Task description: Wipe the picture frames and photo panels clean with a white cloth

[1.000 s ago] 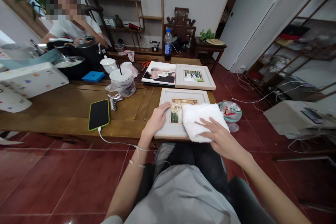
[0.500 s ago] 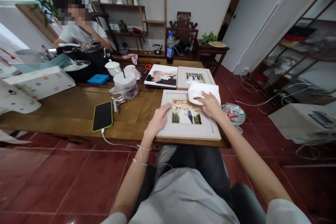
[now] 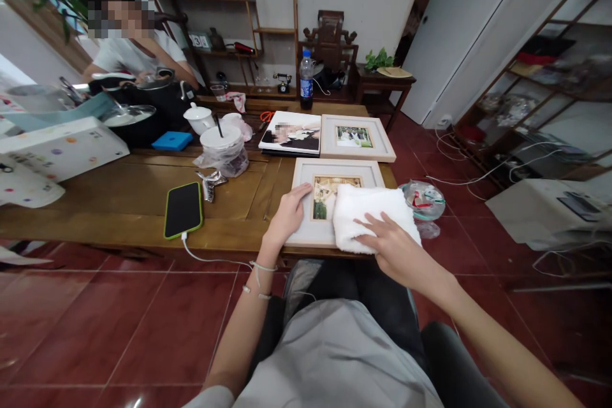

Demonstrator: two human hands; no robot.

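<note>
A light wooden picture frame with a grey-white mat and a wedding photo lies flat at the table's front edge. My left hand rests on the frame's left side, fingers stretched out along the mat. Over the frame's right part lies a folded white towel, hiding much of the photo and the lower right corner. My right hand presses on this towel with its fingers partly spread, gripping it from above. Behind stands a second picture frame, lying flat beside a photo album with a black-and-white cover.
On the wooden table are a phone on a charging cable, a lidded cup in plastic, a blue box and a bottle. A person sits across. A plastic bag hangs near the right edge.
My right hand has brought the towel from the frame's upper right corner toward me, down to its lower right. The towel looks more spread out. My left hand stays on the frame.
</note>
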